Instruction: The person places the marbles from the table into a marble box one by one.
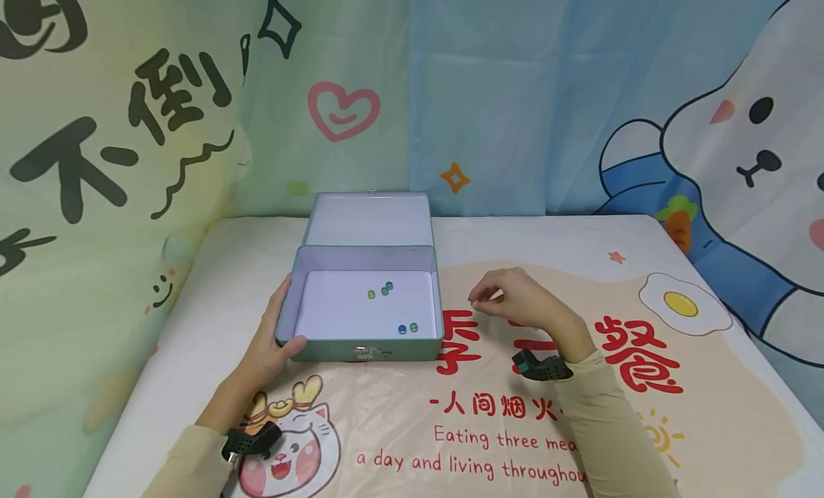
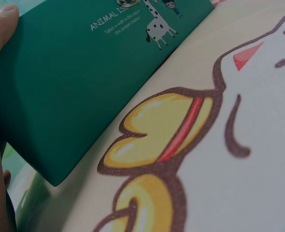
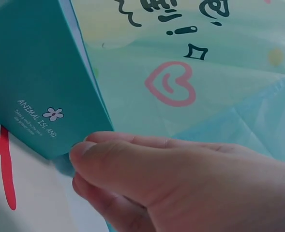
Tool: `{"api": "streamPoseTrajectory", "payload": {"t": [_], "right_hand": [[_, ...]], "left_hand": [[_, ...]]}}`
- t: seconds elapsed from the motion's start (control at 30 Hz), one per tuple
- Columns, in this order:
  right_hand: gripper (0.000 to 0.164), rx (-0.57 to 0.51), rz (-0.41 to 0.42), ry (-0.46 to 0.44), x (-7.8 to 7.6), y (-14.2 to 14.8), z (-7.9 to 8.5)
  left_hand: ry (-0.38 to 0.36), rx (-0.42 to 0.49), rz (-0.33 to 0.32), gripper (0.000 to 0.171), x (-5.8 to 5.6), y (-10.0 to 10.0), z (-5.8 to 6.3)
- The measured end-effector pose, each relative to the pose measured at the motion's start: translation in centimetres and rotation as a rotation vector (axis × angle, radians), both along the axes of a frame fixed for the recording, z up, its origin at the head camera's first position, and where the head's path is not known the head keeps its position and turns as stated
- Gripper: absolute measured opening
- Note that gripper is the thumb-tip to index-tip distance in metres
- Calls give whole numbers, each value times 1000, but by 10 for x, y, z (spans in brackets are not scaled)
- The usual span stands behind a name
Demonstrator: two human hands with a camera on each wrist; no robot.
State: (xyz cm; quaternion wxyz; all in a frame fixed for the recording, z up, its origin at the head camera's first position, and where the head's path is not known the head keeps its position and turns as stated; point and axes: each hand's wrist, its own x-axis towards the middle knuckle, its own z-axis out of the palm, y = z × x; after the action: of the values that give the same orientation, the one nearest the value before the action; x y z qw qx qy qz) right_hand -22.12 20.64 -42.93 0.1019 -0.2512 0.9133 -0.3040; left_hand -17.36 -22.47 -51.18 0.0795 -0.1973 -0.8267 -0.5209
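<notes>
A green tin box (image 1: 367, 350) with a pale inside stands on the table, its hinged lid (image 1: 370, 220) raised at the back. Several small glass marbles (image 1: 371, 295), green, yellowish and blue, lie scattered on its floor. My left hand (image 1: 267, 351) grips the box's left side, thumb over the front left corner and fingers along the outer wall. To the right of the box, my right hand (image 1: 515, 298) hovers with thumb and index finger pinched together. A tiny marble (image 1: 474, 303) shows at those fingertips, mostly hidden by them. The right wrist view shows the fingertips near the box's outer wall (image 3: 31, 72).
A printed cloth (image 1: 515, 441) with red lettering and cartoon figures covers the table. Behind it hangs a cartoon curtain (image 1: 483, 90), close to the raised lid. Both wrists wear black camera straps (image 1: 543, 367).
</notes>
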Motion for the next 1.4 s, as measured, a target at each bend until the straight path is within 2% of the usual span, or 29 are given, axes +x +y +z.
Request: {"api": "streamPoseTrajectory", "payload": {"t": [0.27,0.57,0.8,1.23,1.4], "right_hand": [[16,-57,27,39,2,-5,2],[16,-116,38,33,5,-12,4],[16,-129,52,102,9,-21,7],[18,-161,51,162,12,-40,2],[19,-155,58,204,12,-41,0]], "left_hand": [[-2,-1,4,97,1,1,1],[1,-11,3,96,1,1,3],[0,-13,0,96,2,1,3],[3,-8,4,96,2,-4,3],[2,-10,5,97,-1,2,1]]}}
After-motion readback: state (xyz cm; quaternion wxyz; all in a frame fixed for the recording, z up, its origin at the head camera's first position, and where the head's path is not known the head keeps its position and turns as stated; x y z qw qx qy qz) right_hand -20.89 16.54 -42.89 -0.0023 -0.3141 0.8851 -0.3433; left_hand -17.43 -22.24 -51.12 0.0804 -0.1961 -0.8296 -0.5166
